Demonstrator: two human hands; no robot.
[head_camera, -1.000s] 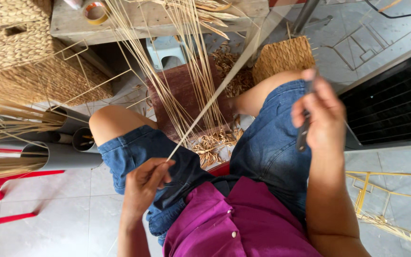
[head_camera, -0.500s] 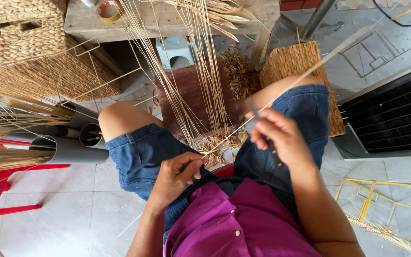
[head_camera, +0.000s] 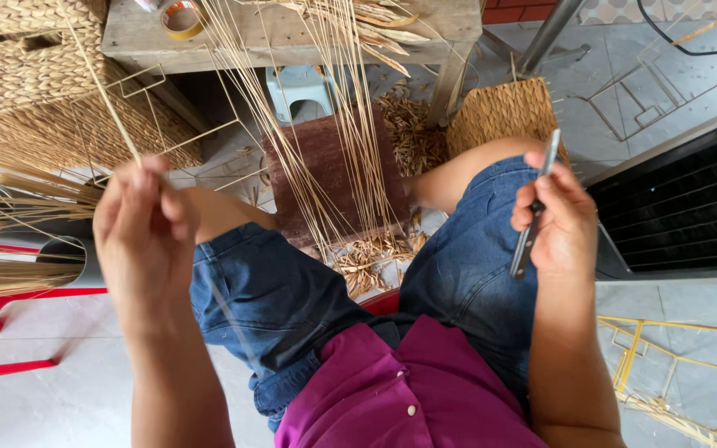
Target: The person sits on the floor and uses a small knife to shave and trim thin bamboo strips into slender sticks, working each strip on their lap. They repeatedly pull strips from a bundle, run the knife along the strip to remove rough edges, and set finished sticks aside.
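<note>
Seated, the person raises the left hand (head_camera: pixel 144 232) at 9 o'clock, forearm rising from the lower edge, fingers pressed together and pinching one thin straw strand (head_camera: pixel 105 99) that runs up toward 11 o'clock. At 3 o'clock the right hand (head_camera: pixel 559 224) is closed around one slim metal blade (head_camera: pixel 534 207), held nearly upright with its tip toward 12 o'clock, above the right knee. The two hands are well apart, with the denim-clad lap between them. Between the knees, toward 12 o'clock, stands one brown block (head_camera: pixel 325 174), over which a fan of many straw strands (head_camera: pixel 325 99) leans down from one wooden surface (head_camera: pixel 292 41); their number cannot be counted. One roll of tape (head_camera: pixel 181 17) lies on that surface. Straw trimmings (head_camera: pixel 371 261) litter the floor below the block. One woven mat (head_camera: pixel 504 112) lies at 1 o'clock, and one yellow wire frame (head_camera: pixel 674 365) at 4 o'clock.
</note>
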